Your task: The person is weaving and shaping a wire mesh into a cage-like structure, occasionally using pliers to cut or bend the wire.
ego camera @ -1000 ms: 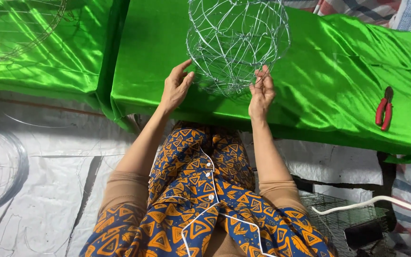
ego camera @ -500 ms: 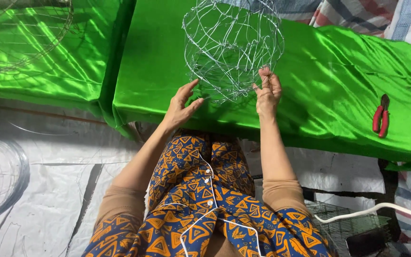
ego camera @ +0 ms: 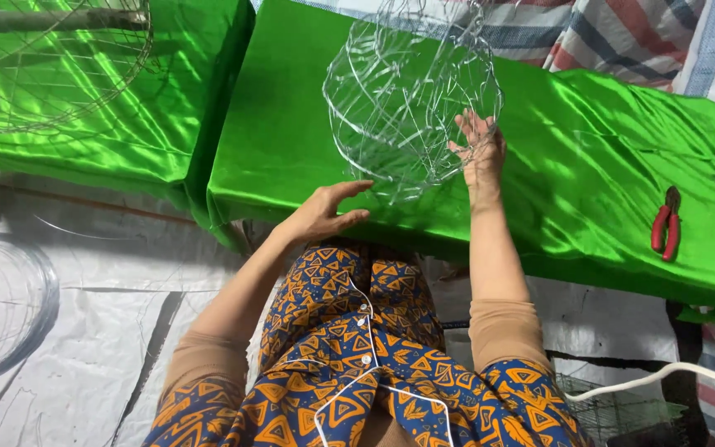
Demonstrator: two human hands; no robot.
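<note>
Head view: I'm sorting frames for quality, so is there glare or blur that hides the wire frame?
Head view: sharp overall; bright sheen on the green cloth makes the thin wire frame hard to trace; right hand on it and left hand near its lower edge are clear; frame's top is cropped.

Bright daylight, satin glare, sharp focus

Two green-draped tables over a pale sheeted floor.
Shiny green satin cloth (ego camera: 622,165) covers the right table and the left one; a white plastic floor sheet (ego camera: 84,348) lies near, a striped tarpaulin (ego camera: 639,41) far right, under bright daylight.
</note>
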